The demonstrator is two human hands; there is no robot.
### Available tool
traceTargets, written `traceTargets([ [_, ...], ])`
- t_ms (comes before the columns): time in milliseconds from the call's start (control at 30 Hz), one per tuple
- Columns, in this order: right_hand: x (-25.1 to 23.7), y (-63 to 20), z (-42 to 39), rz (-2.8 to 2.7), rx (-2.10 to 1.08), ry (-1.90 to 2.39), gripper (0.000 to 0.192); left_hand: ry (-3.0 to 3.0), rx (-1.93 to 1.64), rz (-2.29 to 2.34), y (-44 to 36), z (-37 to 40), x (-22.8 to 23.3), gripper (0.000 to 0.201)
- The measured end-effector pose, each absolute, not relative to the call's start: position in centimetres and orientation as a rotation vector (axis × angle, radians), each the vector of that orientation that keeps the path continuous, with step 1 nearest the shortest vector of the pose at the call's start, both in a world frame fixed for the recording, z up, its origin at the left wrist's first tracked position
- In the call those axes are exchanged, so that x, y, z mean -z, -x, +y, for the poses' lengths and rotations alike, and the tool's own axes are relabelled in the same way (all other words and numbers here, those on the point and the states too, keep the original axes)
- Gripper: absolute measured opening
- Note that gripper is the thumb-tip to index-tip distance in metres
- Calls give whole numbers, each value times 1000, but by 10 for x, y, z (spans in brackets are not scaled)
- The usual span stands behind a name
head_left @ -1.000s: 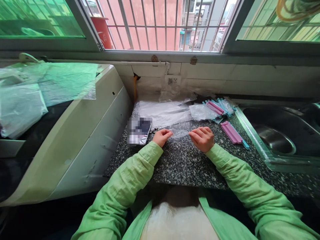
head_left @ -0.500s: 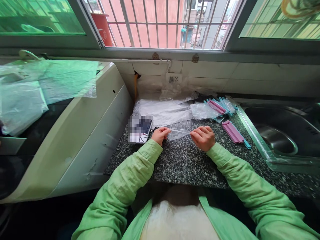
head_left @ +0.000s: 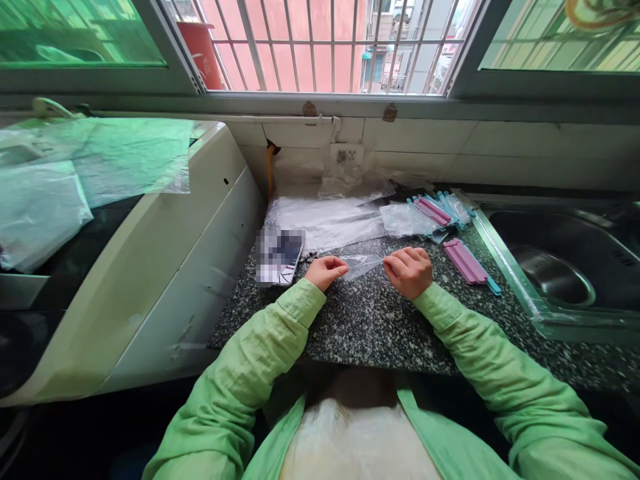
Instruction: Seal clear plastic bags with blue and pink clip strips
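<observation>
A small clear plastic bag (head_left: 361, 265) is stretched between my two hands, a little above the speckled black counter (head_left: 365, 327). My left hand (head_left: 324, 272) pinches its left end between thumb and fingers. At the other end, the closed fingers of my right hand (head_left: 410, 271) grip the bag's edge. Just left of my left hand lies a phone (head_left: 289, 250), partly blurred out. Pink plastic clips (head_left: 466, 261) with a blue piece rest to the right of my right hand.
Sheets of clear plastic (head_left: 320, 220) lie at the back, beside more pink and blue clips (head_left: 435, 210). A metal sink (head_left: 555, 277) is on the right. On the left stands a white appliance (head_left: 195, 267) with plastic bags (head_left: 135, 160) over its top.
The bag now spreads flatter between my hands. My right hand has shifted slightly right and up, and my left fingers have moved a little along the bag. The view has tilted slightly.
</observation>
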State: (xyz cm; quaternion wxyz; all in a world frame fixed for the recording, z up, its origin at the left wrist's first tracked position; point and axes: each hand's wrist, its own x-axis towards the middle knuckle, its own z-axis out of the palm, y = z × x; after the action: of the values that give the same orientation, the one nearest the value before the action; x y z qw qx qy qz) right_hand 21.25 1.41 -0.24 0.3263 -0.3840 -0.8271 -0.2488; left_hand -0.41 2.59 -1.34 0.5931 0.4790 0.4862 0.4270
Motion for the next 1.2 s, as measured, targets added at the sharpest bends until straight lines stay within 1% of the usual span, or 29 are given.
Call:
traceTargets([
  [267, 1, -214, 14, -2203, 706, 997, 11, -1148, -1014, 1031, 8, 29, 13, 39],
  [400, -1, -212, 13, -2208, 652, 988, 10, -1141, -1074, 1008, 8, 29, 12, 41],
  [700, 0, -210, 13, -2153, 405, 987, 6, -1278, -1219, 1132, 6, 24, 7, 34],
  [833, 1, -210, 14, -2122, 375, 1045, 6, -1308, -1217, 1154, 5, 23, 9, 29],
  [967, 2, -212, 15, -2154, 319, 1015, 6, -1325, -1231, 1176, 4, 23, 10, 26],
  [1200, 2, -212, 16, -2190, 274, 1022, 10, -1320, -1220, 1194, 4, 23, 7, 24],
])
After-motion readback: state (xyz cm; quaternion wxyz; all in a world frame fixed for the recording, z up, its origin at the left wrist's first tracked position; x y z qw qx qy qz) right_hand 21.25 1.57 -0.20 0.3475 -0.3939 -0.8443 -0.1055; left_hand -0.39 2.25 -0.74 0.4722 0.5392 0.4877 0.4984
